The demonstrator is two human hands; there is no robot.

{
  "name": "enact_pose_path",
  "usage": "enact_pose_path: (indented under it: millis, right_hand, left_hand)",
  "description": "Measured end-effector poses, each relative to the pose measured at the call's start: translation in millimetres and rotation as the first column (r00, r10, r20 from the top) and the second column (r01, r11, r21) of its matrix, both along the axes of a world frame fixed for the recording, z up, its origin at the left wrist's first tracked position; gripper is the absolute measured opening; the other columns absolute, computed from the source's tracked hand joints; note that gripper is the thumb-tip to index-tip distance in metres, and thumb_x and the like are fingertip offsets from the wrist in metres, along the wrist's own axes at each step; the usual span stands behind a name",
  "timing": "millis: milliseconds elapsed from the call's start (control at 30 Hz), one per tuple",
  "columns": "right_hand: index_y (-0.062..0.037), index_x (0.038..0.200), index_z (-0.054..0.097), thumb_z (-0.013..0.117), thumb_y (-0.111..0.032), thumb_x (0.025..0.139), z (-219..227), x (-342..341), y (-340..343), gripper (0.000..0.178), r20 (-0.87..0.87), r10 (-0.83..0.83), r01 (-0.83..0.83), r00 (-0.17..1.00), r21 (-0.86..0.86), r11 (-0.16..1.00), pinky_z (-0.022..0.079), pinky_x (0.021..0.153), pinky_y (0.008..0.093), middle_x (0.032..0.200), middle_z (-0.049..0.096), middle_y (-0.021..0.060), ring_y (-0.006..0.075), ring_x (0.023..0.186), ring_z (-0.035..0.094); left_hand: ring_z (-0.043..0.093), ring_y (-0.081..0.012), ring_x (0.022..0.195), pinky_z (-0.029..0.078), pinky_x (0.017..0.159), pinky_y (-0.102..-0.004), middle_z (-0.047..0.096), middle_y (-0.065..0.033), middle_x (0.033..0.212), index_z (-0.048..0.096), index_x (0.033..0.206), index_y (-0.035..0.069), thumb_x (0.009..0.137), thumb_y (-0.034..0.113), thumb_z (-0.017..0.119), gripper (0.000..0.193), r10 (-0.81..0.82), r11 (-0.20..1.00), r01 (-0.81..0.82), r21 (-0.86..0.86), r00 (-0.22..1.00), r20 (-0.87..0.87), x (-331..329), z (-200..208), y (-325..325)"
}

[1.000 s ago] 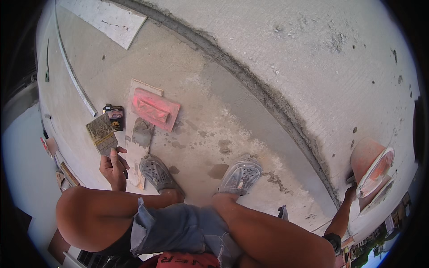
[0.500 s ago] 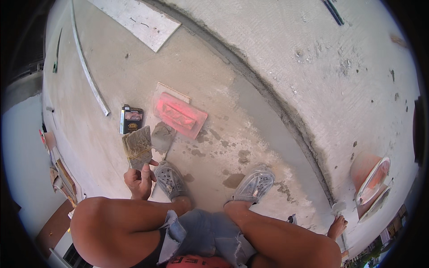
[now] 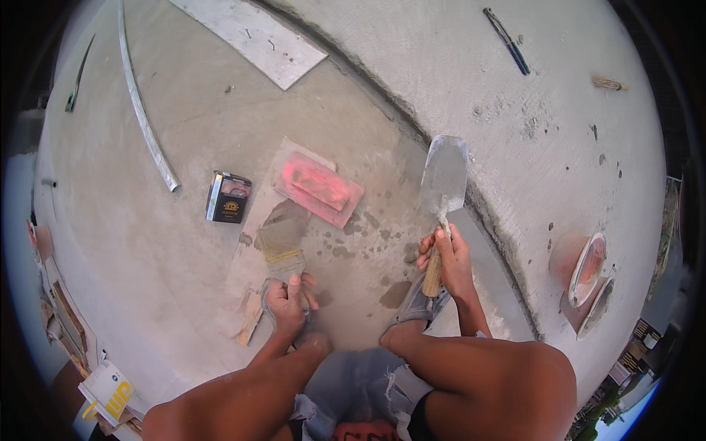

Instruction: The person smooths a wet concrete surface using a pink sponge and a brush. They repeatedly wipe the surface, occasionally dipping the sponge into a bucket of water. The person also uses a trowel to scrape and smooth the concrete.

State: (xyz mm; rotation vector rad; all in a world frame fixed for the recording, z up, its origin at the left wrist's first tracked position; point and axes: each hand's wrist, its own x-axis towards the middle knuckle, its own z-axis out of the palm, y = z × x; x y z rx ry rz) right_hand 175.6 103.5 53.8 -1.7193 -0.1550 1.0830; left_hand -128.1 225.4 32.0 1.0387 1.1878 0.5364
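My left hand (image 3: 289, 301) is closed round the lower end of a wide, flat paintbrush (image 3: 282, 244), its cement-grey bristles pointing away from me and a yellowish band across it. In my right hand (image 3: 450, 259) is a trowel (image 3: 445, 175) with a wooden handle; its grey-coated blade points up and away, over the smooth wet strip beside a groove. Just beyond the brush lies a pink-red plastic float (image 3: 319, 189), resting partly on a flat board (image 3: 257, 253). A dark pack (image 3: 229, 197) stands left of that board.
A groove (image 3: 507, 275) runs diagonally across the concrete floor. Two buckets (image 3: 587, 272) lie tipped at the right. A pale plank (image 3: 257, 37), a long metal strip (image 3: 140, 103), dark-handled pliers (image 3: 507, 42) and a small straw-like bundle (image 3: 609, 84) lie farther off.
My right hand has come in from the far right edge with the trowel, up in front of my right foot. My left hand with the paintbrush has moved right, nearer the float.
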Motion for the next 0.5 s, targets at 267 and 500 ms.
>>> enact_pose_path:
  millis: [267,500]
  right_hand:
    - [-0.0042,0.105,0.054,0.05,-0.043,0.113,-48,-3,68,0.04,0.009,-0.17,0.17,0.985,-0.017,0.985,0.045,0.043,0.0278,0.078,0.056,0.0025,0.0102,0.05,0.054]
    - [-0.0038,0.105,0.055,0.05,-0.045,0.113,-50,-22,51,0.043,0.023,0.017,-0.014,1.0,-0.128,0.992,0.046,0.043,0.0279,0.08,0.057,0.0027,0.0106,0.048,0.054]
  left_hand:
    - [0.065,-0.0145,0.054,0.045,0.05,-0.0267,0.074,-0.0165,0.093,0.049,0.095,-0.001,0.113,0.028,0.054,0.035,0.03,0.999,-0.031,0.023,0.999,0.015,-4,-1,-1]
    - [0.065,-0.0144,0.056,0.046,0.052,-0.026,0.074,-0.0154,0.093,0.055,0.109,-0.005,0.113,0.031,0.054,0.036,0.054,0.998,-0.052,-0.027,0.995,0.081,-2,-1,-2]
